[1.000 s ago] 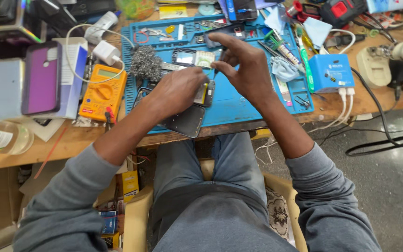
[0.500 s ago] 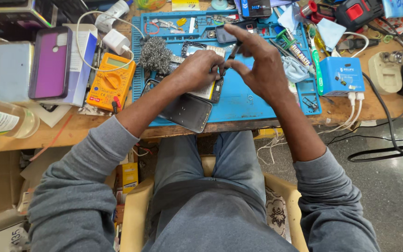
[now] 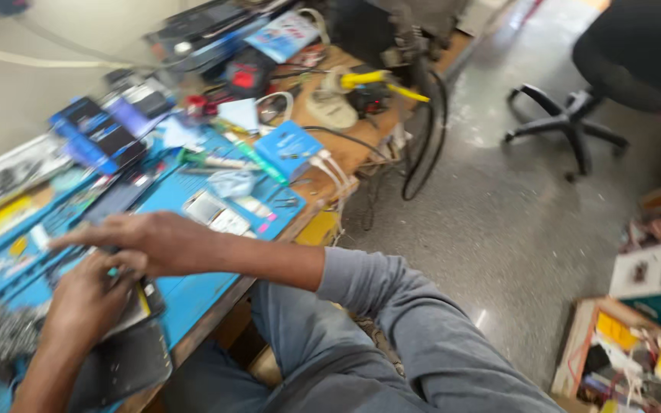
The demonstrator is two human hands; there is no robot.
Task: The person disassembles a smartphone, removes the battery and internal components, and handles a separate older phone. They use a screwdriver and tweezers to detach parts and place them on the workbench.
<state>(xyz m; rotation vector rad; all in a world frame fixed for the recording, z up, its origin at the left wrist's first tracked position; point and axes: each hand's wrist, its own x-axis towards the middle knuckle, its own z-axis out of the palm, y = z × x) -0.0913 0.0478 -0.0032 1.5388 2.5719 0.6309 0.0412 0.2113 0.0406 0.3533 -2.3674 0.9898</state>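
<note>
Just hands (image 3: 128,264) near mat edge (image 3: 216,306)

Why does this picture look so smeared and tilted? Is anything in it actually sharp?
Head view: the whole frame is motion-blurred and slanted, so the blue work mat runs diagonally. The left hand and right hand are soft-edged, and small parts on the mat smear into streaks. The office chair and speckled floor are hazy too. Lighting is even daylight, with a small glint on the floor; nothing is truly crisp.

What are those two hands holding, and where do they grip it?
The left hand grips a dark opened phone at its upper end; whether the right hand holds anything cannot be told.
</note>
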